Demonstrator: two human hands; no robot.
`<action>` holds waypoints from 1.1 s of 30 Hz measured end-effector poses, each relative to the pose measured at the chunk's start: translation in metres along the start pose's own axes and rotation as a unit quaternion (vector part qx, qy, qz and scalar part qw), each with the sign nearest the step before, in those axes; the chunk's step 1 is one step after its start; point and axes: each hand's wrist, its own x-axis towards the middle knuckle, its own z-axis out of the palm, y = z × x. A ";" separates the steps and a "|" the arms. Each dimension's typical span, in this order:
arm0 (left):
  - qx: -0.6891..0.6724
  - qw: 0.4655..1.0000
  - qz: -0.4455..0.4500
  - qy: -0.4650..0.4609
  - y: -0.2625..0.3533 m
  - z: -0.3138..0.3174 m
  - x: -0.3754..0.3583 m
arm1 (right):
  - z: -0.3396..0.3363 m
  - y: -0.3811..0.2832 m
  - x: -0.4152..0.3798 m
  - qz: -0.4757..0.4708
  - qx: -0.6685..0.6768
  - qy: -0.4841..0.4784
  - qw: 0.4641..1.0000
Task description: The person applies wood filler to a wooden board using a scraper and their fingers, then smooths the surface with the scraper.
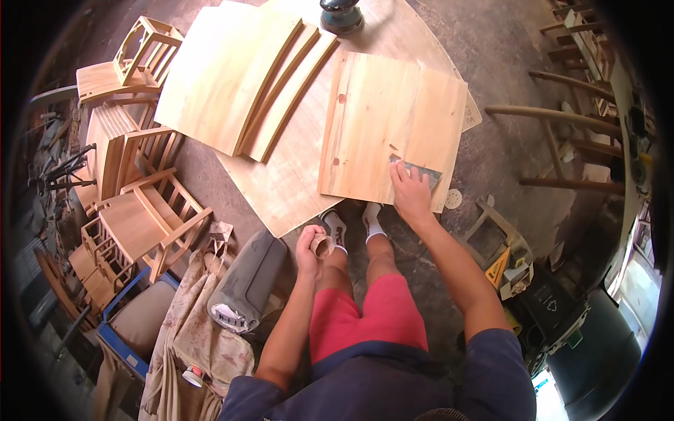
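A pale wooden board (393,119) lies in front of me, with a few small brown patches on its face. My right hand (413,188) is on its near part, fingers closed on a thin grey scraper blade (427,172) that lies flat against the wood. Next to the fingertips is a dark brown spot (394,157). Lower and to the left, away from the board, my left hand (307,249) is wrapped round a small brown round container (322,246) with its hollow end facing up. What is inside it cannot be made out.
A larger plywood sheet (274,193) lies beneath the board. Stacked panels (225,70) and a sander (342,17) are on it. Wooden chairs (144,224) and a grey cylindrical speaker (249,281) stand left; curved wooden legs (554,119) and an orange triangle (497,268) are right.
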 end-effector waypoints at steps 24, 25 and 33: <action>-0.035 0.999 0.011 0.041 -0.012 0.032 -0.009 | -0.039 0.027 0.017 -0.023 0.237 -0.072 0.968; -0.036 0.998 0.011 0.048 -0.016 0.031 -0.008 | -0.040 0.032 0.024 -0.025 0.237 -0.068 0.969; -0.052 0.996 0.014 0.073 -0.031 0.033 -0.010 | -0.072 0.042 0.087 -0.029 0.225 -0.067 0.972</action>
